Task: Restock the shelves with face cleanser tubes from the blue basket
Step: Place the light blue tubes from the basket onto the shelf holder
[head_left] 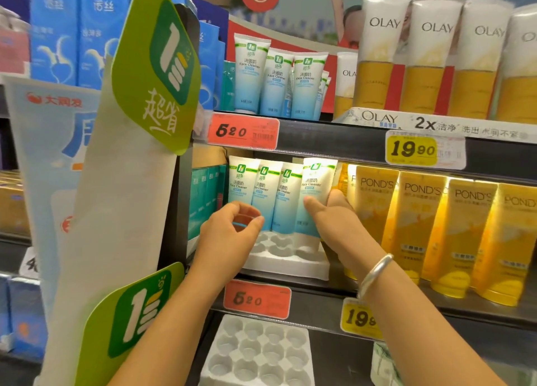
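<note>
A: Where is the tube [313, 199] we are shelving?

B: On the middle shelf [319, 291], upright at the right end of three matching tubes [258, 197], over the white tray [286, 265]. Our right hand [331, 220] pinches it, thumb in front, fingers behind.

A: And our left hand [232, 228]?

B: Its fingers are curled near the leftmost tube; we cannot tell if they grip it.

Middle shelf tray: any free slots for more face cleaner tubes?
Front cups of the white tray are bare, below the tube row and between both hands. Crowded right: the right hand holds a tube against Pond's tubes.
</note>
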`<control>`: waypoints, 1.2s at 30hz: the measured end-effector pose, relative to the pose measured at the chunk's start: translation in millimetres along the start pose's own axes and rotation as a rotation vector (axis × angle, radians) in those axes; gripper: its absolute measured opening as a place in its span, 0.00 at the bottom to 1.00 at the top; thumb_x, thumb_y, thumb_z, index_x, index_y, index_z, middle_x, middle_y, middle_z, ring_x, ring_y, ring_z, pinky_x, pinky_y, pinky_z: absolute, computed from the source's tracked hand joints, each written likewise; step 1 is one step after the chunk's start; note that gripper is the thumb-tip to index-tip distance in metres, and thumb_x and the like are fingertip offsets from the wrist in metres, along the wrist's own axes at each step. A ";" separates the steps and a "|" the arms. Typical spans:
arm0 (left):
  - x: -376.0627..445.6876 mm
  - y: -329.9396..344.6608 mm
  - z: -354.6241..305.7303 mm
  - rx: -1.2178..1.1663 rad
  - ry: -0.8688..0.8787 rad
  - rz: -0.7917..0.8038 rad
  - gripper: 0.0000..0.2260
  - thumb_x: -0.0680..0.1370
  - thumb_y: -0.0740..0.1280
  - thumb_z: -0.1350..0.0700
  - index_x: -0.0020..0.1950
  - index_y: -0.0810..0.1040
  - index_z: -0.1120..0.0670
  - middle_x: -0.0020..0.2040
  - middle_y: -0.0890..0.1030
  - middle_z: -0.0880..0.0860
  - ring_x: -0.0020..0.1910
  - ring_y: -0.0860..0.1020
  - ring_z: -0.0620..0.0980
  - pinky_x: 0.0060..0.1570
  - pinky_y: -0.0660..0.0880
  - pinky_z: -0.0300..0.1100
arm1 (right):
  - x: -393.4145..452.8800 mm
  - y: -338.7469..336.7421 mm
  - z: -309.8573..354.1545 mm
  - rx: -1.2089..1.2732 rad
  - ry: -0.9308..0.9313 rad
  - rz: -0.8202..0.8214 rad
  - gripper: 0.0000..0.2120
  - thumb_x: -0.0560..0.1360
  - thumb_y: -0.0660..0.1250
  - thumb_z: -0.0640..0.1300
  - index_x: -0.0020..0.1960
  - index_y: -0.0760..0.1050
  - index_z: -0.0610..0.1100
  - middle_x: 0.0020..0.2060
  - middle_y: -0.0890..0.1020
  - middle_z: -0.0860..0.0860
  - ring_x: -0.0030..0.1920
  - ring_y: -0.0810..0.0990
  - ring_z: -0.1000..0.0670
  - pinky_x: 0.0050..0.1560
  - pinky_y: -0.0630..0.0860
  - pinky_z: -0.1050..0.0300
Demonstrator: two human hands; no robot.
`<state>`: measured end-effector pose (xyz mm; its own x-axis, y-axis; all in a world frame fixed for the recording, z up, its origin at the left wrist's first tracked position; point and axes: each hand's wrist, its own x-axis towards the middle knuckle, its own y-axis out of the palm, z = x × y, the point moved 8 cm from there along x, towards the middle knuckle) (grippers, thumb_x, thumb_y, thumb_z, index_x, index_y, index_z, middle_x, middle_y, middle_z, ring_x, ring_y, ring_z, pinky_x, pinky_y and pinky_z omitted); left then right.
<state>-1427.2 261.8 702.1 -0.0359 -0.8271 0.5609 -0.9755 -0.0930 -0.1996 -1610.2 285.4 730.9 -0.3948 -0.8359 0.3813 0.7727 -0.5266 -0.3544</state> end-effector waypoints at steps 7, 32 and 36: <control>-2.0 1.4 0.8 0.212 0.057 -0.003 0.02 0.76 0.67 0.53 0.44 0.74 0.46 0.40 0.75 0.40 0.40 0.73 0.36 0.35 0.65 0.27 | 13.5 -6.6 -0.4 -0.112 0.092 -0.154 0.16 0.79 0.60 0.45 0.64 0.63 0.40 0.62 0.72 0.43 0.58 0.74 0.45 0.54 0.74 0.53; -13.9 18.8 6.6 0.321 0.058 0.362 0.03 0.72 0.70 0.46 0.39 0.77 0.41 0.42 0.77 0.39 0.43 0.75 0.36 0.38 0.70 0.29 | 29.2 3.3 -10.2 -0.149 0.023 -0.144 0.14 0.76 0.64 0.41 0.59 0.66 0.41 0.63 0.73 0.44 0.64 0.73 0.42 0.60 0.75 0.45; -14.1 18.3 7.6 0.314 0.049 0.354 0.03 0.71 0.70 0.46 0.39 0.77 0.41 0.42 0.78 0.39 0.42 0.75 0.37 0.39 0.72 0.31 | 28.8 5.7 -16.7 -0.160 0.034 -0.123 0.15 0.75 0.65 0.40 0.60 0.66 0.42 0.64 0.73 0.45 0.65 0.72 0.43 0.60 0.74 0.45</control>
<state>-1442.8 267.5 684.4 -0.3717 -0.8119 0.4502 -0.7890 0.0208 -0.6140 -1625.4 255.8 725.6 -0.4996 -0.7673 0.4021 0.6303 -0.6404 -0.4390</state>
